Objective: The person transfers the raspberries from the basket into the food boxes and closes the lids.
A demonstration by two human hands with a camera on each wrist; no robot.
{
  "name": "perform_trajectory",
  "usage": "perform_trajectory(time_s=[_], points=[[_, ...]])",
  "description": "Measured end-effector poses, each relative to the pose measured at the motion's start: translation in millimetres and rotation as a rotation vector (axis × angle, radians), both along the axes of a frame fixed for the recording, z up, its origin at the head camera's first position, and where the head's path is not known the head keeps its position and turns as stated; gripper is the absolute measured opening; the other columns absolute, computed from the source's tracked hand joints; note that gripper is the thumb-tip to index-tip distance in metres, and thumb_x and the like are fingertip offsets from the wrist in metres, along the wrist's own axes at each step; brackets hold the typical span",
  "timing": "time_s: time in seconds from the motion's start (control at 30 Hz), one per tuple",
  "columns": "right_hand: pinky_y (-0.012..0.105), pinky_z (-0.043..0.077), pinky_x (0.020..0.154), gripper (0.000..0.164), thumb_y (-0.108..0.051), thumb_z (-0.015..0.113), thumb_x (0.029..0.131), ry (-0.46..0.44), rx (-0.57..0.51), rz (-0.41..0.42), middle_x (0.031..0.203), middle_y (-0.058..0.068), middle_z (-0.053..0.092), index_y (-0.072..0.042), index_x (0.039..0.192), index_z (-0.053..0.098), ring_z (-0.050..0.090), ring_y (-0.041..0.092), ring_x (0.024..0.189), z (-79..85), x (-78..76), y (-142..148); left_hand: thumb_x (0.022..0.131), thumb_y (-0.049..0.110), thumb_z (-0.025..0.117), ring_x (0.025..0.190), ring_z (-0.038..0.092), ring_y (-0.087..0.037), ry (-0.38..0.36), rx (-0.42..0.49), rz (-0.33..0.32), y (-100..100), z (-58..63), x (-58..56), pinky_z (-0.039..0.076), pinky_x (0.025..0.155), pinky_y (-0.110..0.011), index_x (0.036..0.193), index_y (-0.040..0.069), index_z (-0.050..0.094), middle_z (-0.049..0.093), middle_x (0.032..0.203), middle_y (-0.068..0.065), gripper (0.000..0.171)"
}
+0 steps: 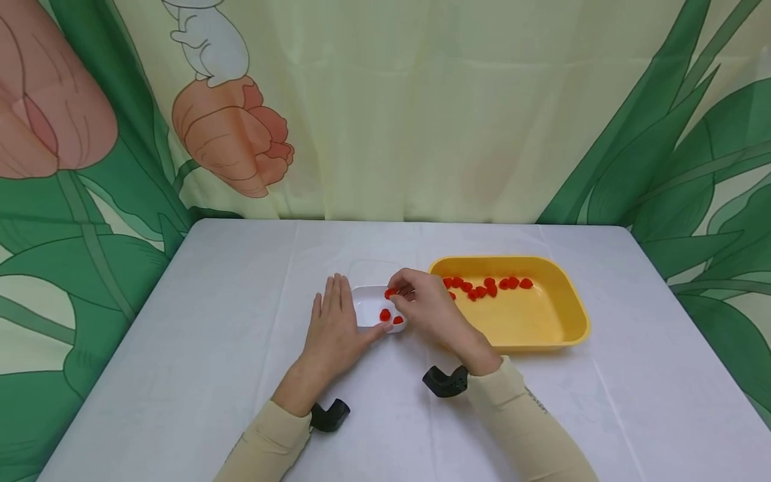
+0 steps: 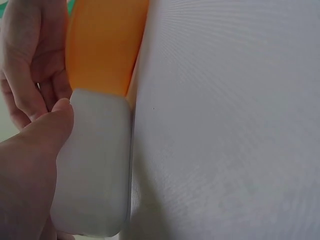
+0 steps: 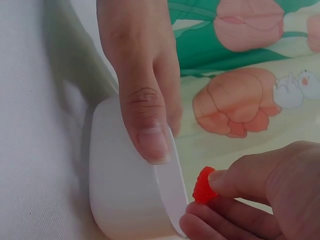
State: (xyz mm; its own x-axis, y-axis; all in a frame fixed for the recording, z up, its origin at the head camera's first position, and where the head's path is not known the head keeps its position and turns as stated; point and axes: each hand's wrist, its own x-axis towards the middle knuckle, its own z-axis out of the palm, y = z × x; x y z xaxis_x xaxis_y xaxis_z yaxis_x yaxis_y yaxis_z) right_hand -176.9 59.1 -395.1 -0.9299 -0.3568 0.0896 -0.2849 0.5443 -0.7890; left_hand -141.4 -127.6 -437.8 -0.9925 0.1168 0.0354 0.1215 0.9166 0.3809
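Note:
A small white plastic box stands on the table with two red raspberries inside, one of them this raspberry. My left hand steadies the box, its fingers straight along the left side and its thumb resting over the near rim. Between thumb and fingertips, my right hand pinches another raspberry just above the box's right side. In the left wrist view the outer wall of the white box hides what it contains.
To the right, a yellow tray holds several raspberries, mostly along its back half. A faint clear rectangular outline lies behind the white box. A printed curtain hangs beyond the table's far edge.

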Motion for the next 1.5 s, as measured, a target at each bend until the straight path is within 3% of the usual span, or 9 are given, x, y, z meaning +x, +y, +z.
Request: perform_trajectory(time_s=[0.2,0.57,0.87,1.1,1.5], points=[[0.032,0.059,0.085,0.014,-0.008,0.068,0.092,0.037,0.021,-0.007,0.097,0.002,0.070,-0.004,0.105,0.068,0.064,0.016,0.088,-0.2,0.2,-1.6,0.084,0.071,0.060,0.154,0.010,-0.037,-0.001,0.009,-0.013,-2.0,0.8,-1.2,0.013,0.123,-0.057,0.156,-0.006,0.013,0.015,0.164,-0.024,0.115],[0.035,0.058,0.090,0.017,-0.009,0.068,0.092,-0.006,-0.031,-0.039,0.102,0.004,0.071,-0.005,0.108,0.069,0.066,0.018,0.095,3.3,4.1,2.0,0.084,0.068,0.063,0.154,0.012,-0.038,-0.006,0.014,-0.018,-0.7,-2.2,-3.0,0.015,0.123,-0.056,0.155,-0.006,0.013,0.017,0.163,-0.025,0.114],[0.038,0.057,0.091,0.016,-0.008,0.063,0.094,0.020,-0.064,-0.040,0.107,0.010,0.070,-0.006,0.109,0.068,0.065,0.020,0.098,12.1,4.7,13.6,0.085,0.067,0.062,0.154,0.012,-0.038,-0.006,0.034,-0.026,-0.4,-3.6,-3.9,0.015,0.124,-0.056,0.156,-0.006,0.012,0.016,0.163,-0.025,0.113],[0.038,0.058,0.091,0.014,-0.009,0.063,0.095,0.093,-0.055,-0.099,0.109,0.008,0.071,-0.010,0.108,0.068,0.066,0.019,0.098,13.9,3.4,31.4,0.085,0.065,0.063,0.154,0.012,-0.038,-0.019,0.044,-0.031,-1.4,-3.4,-4.6,0.016,0.124,-0.055,0.156,-0.005,0.011,0.015,0.164,-0.023,0.112],[0.039,0.057,0.091,0.013,-0.011,0.062,0.096,0.062,-0.040,-0.187,0.107,0.003,0.069,-0.011,0.108,0.067,0.063,0.019,0.099,14.3,2.4,53.1,0.085,0.065,0.063,0.154,0.011,-0.036,-0.035,0.056,-0.037,-2.5,-2.5,-3.8,0.015,0.124,-0.054,0.157,-0.004,0.010,0.014,0.165,-0.021,0.113]])
